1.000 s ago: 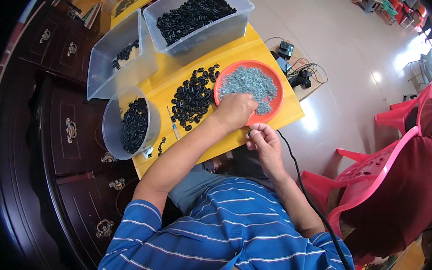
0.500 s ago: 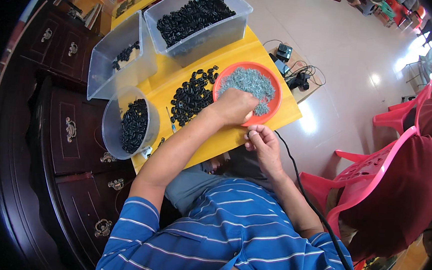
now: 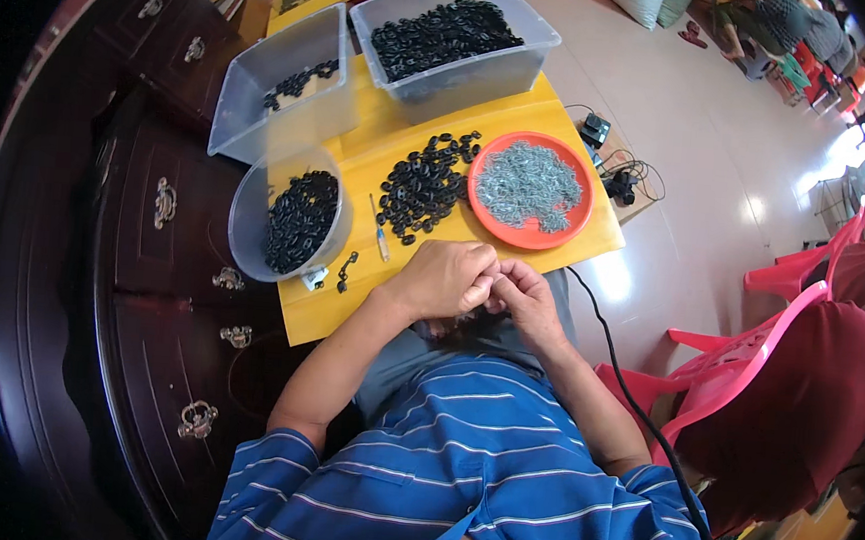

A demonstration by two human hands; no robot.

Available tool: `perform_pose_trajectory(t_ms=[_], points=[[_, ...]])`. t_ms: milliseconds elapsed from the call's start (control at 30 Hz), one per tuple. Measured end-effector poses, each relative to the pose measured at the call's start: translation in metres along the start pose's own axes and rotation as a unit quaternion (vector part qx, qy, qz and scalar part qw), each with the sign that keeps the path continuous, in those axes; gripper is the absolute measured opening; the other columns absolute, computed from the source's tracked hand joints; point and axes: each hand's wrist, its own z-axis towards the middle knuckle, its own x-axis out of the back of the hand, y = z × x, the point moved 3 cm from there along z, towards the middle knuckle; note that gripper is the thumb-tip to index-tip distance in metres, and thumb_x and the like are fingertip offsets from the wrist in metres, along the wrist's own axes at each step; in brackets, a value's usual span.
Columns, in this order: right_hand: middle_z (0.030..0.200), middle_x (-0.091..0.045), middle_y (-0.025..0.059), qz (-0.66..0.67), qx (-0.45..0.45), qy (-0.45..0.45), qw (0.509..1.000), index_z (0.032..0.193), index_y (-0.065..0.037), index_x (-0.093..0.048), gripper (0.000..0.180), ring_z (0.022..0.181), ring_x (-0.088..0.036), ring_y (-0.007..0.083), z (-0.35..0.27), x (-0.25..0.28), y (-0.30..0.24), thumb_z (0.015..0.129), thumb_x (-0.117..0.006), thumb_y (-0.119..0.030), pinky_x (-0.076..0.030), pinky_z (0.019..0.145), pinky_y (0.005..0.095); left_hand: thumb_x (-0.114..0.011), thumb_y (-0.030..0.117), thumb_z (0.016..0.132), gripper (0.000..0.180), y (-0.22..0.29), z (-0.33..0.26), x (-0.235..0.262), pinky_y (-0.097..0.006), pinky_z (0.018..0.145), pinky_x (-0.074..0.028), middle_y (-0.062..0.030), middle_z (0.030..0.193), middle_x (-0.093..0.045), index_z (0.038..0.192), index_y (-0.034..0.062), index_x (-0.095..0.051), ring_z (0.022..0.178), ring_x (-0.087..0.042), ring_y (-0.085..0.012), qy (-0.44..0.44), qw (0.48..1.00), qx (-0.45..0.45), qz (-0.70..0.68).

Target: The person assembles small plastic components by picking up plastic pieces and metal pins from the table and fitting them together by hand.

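Note:
My left hand (image 3: 442, 279) and my right hand (image 3: 531, 302) meet just past the table's near edge, fingertips pinched together. Whatever they hold is tiny and hidden between the fingers. Right beyond them, an orange-red plate (image 3: 525, 238) bears a heap of small silvery metal pieces (image 3: 524, 181). To its left, loose black oval ring-like pieces (image 3: 420, 189) lie spread on the yellow table (image 3: 349, 309). A thin tool with a blue handle (image 3: 382, 241) rests beside them, near a short row of small black pieces (image 3: 346, 272).
A round see-through tub (image 3: 335, 233) of black pieces stands at the table's left. Two rectangular bins, one fuller (image 3: 466, 77) and one with few pieces (image 3: 233, 106), stand farther back. Dark wooden drawers (image 3: 195, 223) flank the left, a pink chair (image 3: 747, 357) the right. A black cable (image 3: 612, 353) runs past my right arm.
My left hand has come back from the metal pieces in the plate to my right hand, and their fingertips now meet. The whole view has shifted slightly.

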Motion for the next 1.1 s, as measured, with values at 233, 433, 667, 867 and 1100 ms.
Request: perform_pose_trajectory(t_ms=[233, 433, 667, 867, 1100], points=[[0.089, -0.066, -0.0013, -0.037, -0.074, -0.052, 0.995, 0.109, -0.004, -0.065, 0.017, 0.074, -0.060, 0.0062, -0.007, -0.024, 0.015, 0.102, -0.061, -0.020, -0.050, 0.069, 0.0212, -0.065, 0.016, 0.083, 0.013, -0.002, -0.055, 0.007, -0.044, 0.066, -0.051, -0.0127, 0.079, -0.065, 0.085, 0.0062, -0.057, 0.076, -0.066, -0.0337, 0.037, 0.997, 0.061, -0.005], [0.090, -0.066, -0.0005, -0.100, -0.129, -0.098, 0.982, 0.107, -0.004, -0.066, 0.018, 0.077, -0.060, 0.0065, -0.015, -0.031, 0.014, 0.101, -0.063, -0.021, -0.051, 0.072, 0.0224, -0.064, 0.015, 0.085, 0.011, -0.004, -0.074, 0.006, -0.044, 0.067, -0.052, -0.0131, 0.083, -0.067, 0.088, 0.0058, -0.059, 0.078, -0.067, -0.0342, 0.020, 0.997, 0.064, -0.023], [0.089, -0.066, -0.0016, -0.076, -0.183, -0.135, 0.971, 0.103, -0.006, -0.068, 0.016, 0.075, -0.059, 0.0060, -0.004, -0.032, 0.018, 0.099, -0.065, -0.021, -0.050, 0.069, 0.0219, -0.063, 0.016, 0.089, 0.010, -0.011, -0.080, 0.012, -0.044, 0.071, -0.053, -0.0137, 0.087, -0.068, 0.091, 0.0056, -0.062, 0.083, -0.067, -0.0347, 0.001, 0.997, 0.066, -0.049], [0.086, -0.066, -0.0007, 0.002, -0.194, -0.160, 0.968, 0.101, -0.008, -0.067, 0.013, 0.073, -0.059, 0.0068, 0.015, -0.046, 0.027, 0.099, -0.065, -0.020, -0.049, 0.068, 0.0224, -0.066, 0.011, 0.089, 0.009, -0.018, -0.096, 0.022, -0.040, 0.069, -0.053, -0.0140, 0.088, -0.069, 0.096, 0.0050, -0.066, 0.080, -0.069, -0.0324, 0.066, 0.987, 0.107, -0.102], [0.084, -0.066, 0.0000, 0.043, -0.181, -0.166, 0.968, 0.100, -0.009, -0.066, 0.012, 0.069, -0.059, 0.0083, 0.032, -0.068, 0.031, 0.098, -0.066, -0.020, -0.050, 0.065, 0.0248, -0.070, -0.001, 0.084, 0.009, -0.010, -0.115, 0.033, -0.032, 0.065, -0.053, -0.0123, 0.085, -0.069, 0.092, 0.0016, -0.070, 0.073, -0.069, -0.0261, 0.231, 0.959, 0.136, -0.091]])
